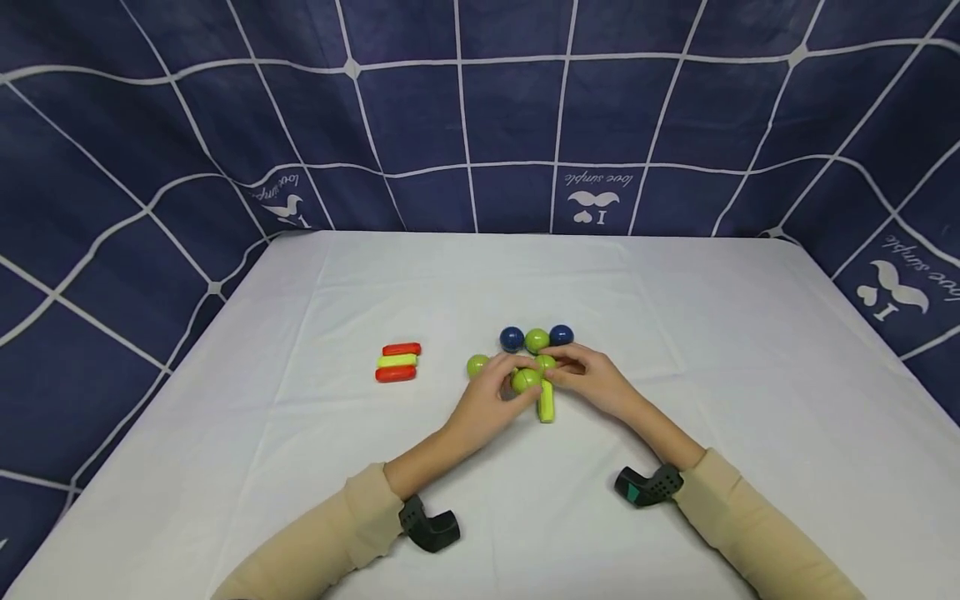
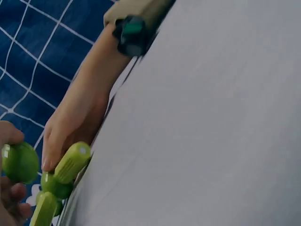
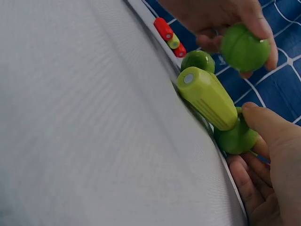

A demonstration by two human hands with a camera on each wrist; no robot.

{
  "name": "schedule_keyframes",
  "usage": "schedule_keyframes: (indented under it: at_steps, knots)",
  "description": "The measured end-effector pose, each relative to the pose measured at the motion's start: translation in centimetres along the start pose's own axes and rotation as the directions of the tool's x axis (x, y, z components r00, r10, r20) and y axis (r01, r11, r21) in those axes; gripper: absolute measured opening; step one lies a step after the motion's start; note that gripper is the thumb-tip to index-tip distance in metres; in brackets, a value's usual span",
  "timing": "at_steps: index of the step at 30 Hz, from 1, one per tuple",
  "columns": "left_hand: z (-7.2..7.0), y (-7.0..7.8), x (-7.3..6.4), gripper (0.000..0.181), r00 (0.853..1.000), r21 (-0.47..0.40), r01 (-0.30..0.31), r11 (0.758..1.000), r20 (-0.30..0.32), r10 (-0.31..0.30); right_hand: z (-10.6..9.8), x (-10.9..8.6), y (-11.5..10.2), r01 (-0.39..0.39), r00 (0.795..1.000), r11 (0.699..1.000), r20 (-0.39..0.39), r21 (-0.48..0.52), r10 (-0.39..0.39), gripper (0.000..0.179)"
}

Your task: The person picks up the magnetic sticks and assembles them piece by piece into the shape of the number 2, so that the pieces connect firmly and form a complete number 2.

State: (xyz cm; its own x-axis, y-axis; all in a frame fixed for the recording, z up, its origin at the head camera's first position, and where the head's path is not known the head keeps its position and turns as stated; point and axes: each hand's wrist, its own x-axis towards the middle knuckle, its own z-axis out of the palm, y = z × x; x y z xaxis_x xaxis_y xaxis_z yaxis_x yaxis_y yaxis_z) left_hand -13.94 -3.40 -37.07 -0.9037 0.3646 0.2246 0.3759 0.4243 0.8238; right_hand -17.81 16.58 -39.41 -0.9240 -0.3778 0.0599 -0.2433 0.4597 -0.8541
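My left hand (image 1: 483, 404) pinches a green ball (image 1: 527, 381) between thumb and fingers; in the right wrist view this ball (image 3: 245, 47) is held up off the table. With thumb and fingers, my right hand (image 1: 596, 382) grips another green ball (image 1: 545, 363), which has a yellow-green rod (image 1: 546, 402) attached, pointing toward me. A second yellow-green rod (image 2: 44, 209) shows in the left wrist view, mostly hidden by the left hand from above. Just left of the left hand sits a further green ball (image 1: 477, 365).
Behind the hands, a green ball (image 1: 537, 340) lies between two dark blue balls (image 1: 512, 338). To the left, a yellow-green rod (image 1: 397, 361) lies between two red rods (image 1: 395, 373). A white cloth covers the table (image 1: 360, 500); a navy checked curtain (image 1: 510, 108) stands behind.
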Motion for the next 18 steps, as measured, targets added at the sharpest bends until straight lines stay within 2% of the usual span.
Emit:
schedule_keyframes:
  at_steps: [4,8,11,14,16,18]
  knots:
    - [0.2,-0.5,-0.4,0.027,0.990,-0.016,-0.026,1.000,0.137,0.027,0.0,0.0,-0.1,0.000,1.000,1.000,-0.006,-0.004,0.000,0.041]
    - [-0.5,-1.2,-0.2,0.023,0.964,-0.013,-0.082,0.997,0.254,0.082,0.0,0.1,-0.3,-0.007,1.000,1.000,-0.015,-0.015,0.007,0.039]
    - [-0.9,-1.6,-0.1,0.021,0.936,-0.042,-0.135,0.990,0.321,0.141,0.1,0.1,-0.5,-0.027,0.999,1.000,-0.021,-0.016,0.026,0.039]
    - [-1.1,-1.7,-0.1,0.021,0.897,-0.093,-0.173,0.981,0.396,0.195,0.1,0.1,-0.8,-0.044,0.999,0.999,-0.031,-0.027,0.044,0.038]
    - [-1.0,-1.7,-0.2,0.020,0.870,-0.119,-0.182,0.976,0.442,0.216,0.2,0.1,-0.8,-0.051,0.998,0.998,-0.036,-0.034,0.050,0.037]
    - [-0.9,-1.6,-0.3,0.020,0.852,-0.134,-0.179,0.975,0.475,0.222,0.2,0.1,-0.9,-0.054,0.998,0.998,-0.037,-0.041,0.053,0.037]
